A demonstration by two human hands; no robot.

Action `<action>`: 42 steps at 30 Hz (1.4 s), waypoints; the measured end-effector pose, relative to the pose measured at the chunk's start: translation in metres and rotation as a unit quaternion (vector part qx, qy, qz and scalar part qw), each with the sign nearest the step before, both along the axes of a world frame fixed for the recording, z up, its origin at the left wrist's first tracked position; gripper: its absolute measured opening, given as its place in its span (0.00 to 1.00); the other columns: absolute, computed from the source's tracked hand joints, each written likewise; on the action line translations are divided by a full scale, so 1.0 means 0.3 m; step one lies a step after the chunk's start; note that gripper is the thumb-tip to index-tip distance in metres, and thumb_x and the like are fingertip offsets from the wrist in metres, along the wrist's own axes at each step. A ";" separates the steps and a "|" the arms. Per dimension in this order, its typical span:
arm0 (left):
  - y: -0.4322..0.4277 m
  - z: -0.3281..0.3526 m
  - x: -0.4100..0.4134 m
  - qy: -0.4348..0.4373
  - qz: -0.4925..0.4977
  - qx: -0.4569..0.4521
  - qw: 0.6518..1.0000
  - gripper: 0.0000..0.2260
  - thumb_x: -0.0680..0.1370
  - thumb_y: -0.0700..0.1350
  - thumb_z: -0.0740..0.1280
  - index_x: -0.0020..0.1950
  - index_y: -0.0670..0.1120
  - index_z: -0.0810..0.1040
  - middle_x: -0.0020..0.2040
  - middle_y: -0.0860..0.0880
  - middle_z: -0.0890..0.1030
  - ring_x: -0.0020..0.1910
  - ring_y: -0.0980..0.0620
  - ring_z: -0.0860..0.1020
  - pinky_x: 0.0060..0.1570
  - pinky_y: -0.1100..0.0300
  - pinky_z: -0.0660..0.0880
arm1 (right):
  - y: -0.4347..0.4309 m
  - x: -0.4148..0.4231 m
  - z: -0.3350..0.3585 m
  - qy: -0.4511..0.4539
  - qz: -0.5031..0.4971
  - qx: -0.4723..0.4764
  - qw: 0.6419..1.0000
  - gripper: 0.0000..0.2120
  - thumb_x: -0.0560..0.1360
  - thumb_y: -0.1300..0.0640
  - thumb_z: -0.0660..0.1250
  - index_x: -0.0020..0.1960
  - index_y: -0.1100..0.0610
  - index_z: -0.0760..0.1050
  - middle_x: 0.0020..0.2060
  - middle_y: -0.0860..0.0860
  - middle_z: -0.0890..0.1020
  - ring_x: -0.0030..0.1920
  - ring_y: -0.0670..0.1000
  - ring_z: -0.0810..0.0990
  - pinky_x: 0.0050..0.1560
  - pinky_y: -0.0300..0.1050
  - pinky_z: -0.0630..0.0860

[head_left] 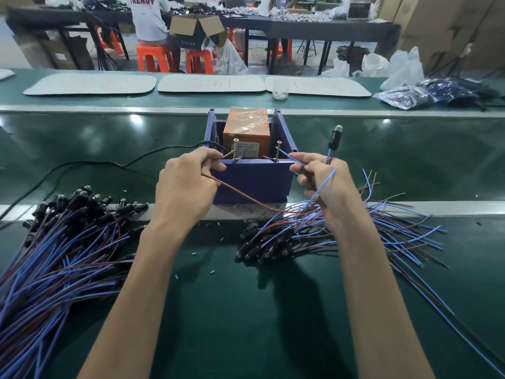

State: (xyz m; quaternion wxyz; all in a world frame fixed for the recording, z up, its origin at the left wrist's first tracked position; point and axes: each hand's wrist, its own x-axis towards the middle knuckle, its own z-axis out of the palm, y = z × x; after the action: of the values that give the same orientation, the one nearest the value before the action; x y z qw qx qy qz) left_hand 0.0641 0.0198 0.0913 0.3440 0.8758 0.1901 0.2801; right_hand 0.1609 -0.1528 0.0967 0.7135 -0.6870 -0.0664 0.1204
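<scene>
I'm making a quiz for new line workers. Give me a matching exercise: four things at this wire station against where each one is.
1 brown wire
2 blue wire
3 orange box
4 clear cup

A inside the blue holder
B pinched by the left hand
C by the white mats
D pinched by the right hand

Pairs: 1-B, 2-D, 3-A, 4-C

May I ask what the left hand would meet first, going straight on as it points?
Probably the left screw on the blue box; the brown wire in the left hand nearly reaches it.
</scene>
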 end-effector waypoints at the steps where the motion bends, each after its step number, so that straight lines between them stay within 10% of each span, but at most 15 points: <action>1: 0.001 0.001 -0.001 0.000 0.001 0.000 1.000 0.13 0.81 0.38 0.58 0.55 0.48 0.81 0.39 0.63 0.80 0.40 0.49 0.83 0.51 0.49 0.78 | 0.000 0.000 0.002 0.003 0.001 0.003 1.000 0.17 0.78 0.70 0.51 0.51 0.61 0.78 0.32 0.49 0.77 0.22 0.40 0.68 0.20 0.31 0.57; 42: -0.012 0.013 -0.010 0.018 -0.033 -0.002 0.999 0.13 0.79 0.35 0.59 0.54 0.48 0.81 0.39 0.58 0.81 0.37 0.52 0.81 0.49 0.48 0.79 | -0.004 0.004 0.026 0.024 0.005 -0.034 0.999 0.15 0.79 0.70 0.53 0.48 0.62 0.79 0.29 0.51 0.71 0.24 0.42 0.65 0.21 0.32 0.57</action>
State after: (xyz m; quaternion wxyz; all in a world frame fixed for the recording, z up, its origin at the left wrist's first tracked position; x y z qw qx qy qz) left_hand 0.0610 0.0160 0.0950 0.3508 0.8859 0.1681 0.2526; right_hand 0.1619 -0.1539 0.1046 0.6902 -0.7077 -0.0484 0.1428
